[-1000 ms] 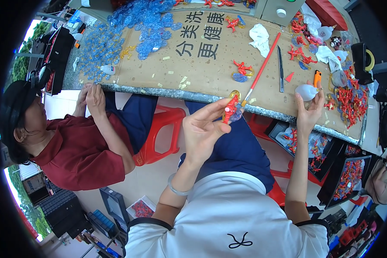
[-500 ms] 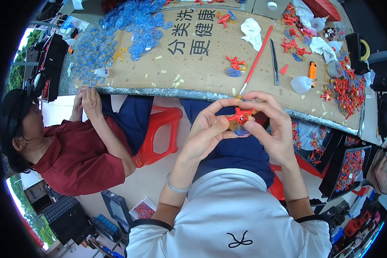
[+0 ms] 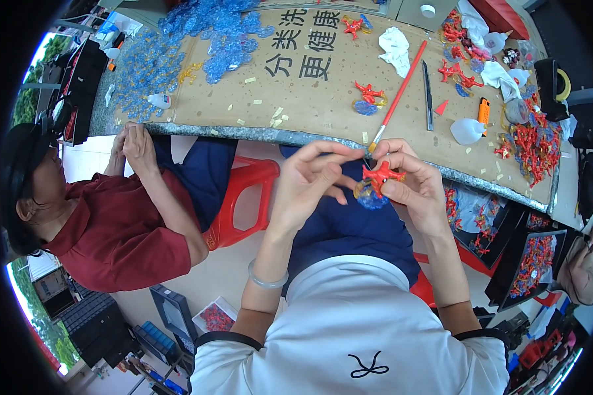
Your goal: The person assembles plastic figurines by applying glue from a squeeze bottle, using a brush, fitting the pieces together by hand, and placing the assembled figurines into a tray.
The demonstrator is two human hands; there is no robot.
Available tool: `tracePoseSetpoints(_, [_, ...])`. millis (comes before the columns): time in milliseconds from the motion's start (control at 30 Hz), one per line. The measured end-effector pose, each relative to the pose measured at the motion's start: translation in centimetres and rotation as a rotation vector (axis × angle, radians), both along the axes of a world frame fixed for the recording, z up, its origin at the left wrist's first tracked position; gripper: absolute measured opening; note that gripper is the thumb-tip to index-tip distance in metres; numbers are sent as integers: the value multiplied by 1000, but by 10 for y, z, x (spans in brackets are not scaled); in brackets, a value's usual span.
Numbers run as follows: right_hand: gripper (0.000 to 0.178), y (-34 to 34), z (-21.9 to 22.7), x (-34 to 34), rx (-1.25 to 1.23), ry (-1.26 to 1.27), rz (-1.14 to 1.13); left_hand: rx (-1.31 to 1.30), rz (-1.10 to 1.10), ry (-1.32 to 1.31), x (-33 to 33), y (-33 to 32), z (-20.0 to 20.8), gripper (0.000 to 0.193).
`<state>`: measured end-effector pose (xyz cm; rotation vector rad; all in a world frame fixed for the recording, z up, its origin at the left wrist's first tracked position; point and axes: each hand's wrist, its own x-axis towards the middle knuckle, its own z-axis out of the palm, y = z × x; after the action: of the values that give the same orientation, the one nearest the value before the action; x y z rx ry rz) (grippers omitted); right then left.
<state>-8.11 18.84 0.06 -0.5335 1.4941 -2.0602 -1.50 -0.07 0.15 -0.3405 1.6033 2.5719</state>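
Observation:
My right hand [image 3: 416,187] pinches a small red plastic figurine [image 3: 379,175] with a clear blue and yellow base, holding it over my lap just off the table's front edge. My left hand [image 3: 310,181] is beside the figurine, its fingers apart and nothing visible in them. A paintbrush with a red handle [image 3: 404,89] lies on the cardboard, its tip reaching the table edge above my hands. Further in lies another red figurine [image 3: 369,93] with a blue and yellow base.
Cardboard [image 3: 234,95] covers the table. Blue clear pieces [image 3: 227,49] are heaped at the far left, red figurines [image 3: 537,148] at the right. A slim knife [image 3: 428,95], a plastic bottle [image 3: 466,131] and crumpled tissue [image 3: 394,51] lie nearby. A person in a dark red shirt [image 3: 128,240] sits at my left.
My left hand has drawn away from the figurine to the left and its fingers have parted. The figurine stays in my right hand, now turned with more of its base showing. The view has shifted slightly.

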Motion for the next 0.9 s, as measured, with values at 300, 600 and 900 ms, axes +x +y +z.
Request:
tracePoseSetpoints(300, [26,-9,1,13,108,-101,-114,-455,114,117,4,7,14,18])
tracePoseSetpoints(600, [21,-9,1,12,177,83,-185,-907,252,347,2,17,15,14])
tracePoseSetpoints(900, [21,-13,6,14,176,140,-195,-1001,310,328,3,24,21,7])
